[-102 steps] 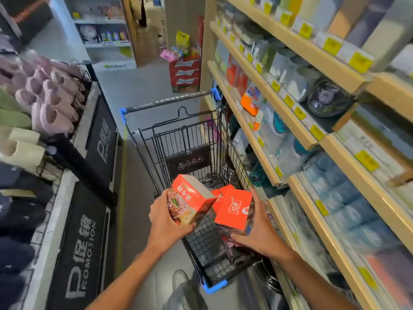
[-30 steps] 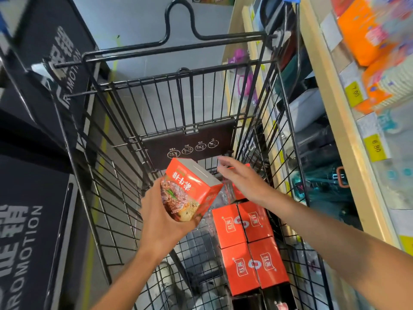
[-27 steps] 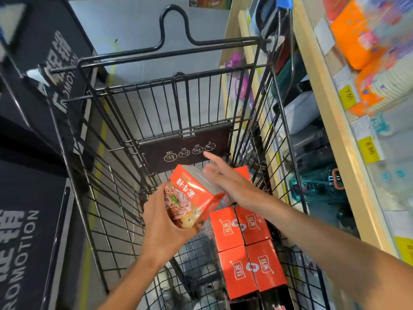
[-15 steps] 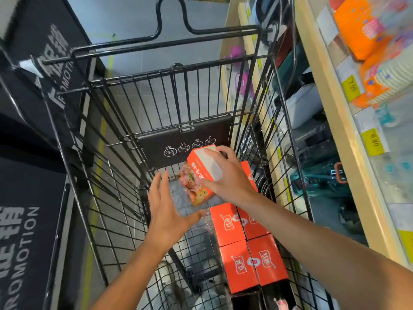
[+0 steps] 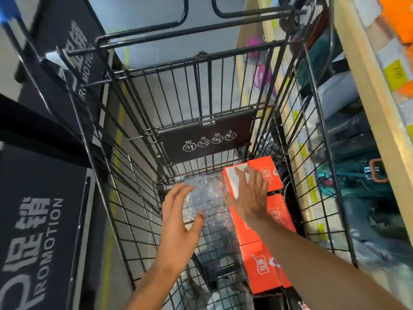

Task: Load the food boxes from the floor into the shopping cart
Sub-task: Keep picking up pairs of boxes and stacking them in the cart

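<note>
A food box (image 5: 232, 183) with a white top panel and orange edges sits deep in the shopping cart (image 5: 201, 97), at the far end of the orange boxes stacked along the cart's right wall. The right hand (image 5: 250, 193) lies on it with fingers curved over the white panel, so its grip is on that box. Behind it, toward 1 o'clock, is one orange box (image 5: 267, 173); toward 6 o'clock at least two more orange boxes (image 5: 263, 267) show, partly hidden by the right forearm, so an exact count cannot be made. At 9 o'clock from the held box lies one crumpled clear plastic wrap (image 5: 207, 198). The left hand (image 5: 178, 222) is spread wide at its near edge, holding nothing; contact cannot be told.
</note>
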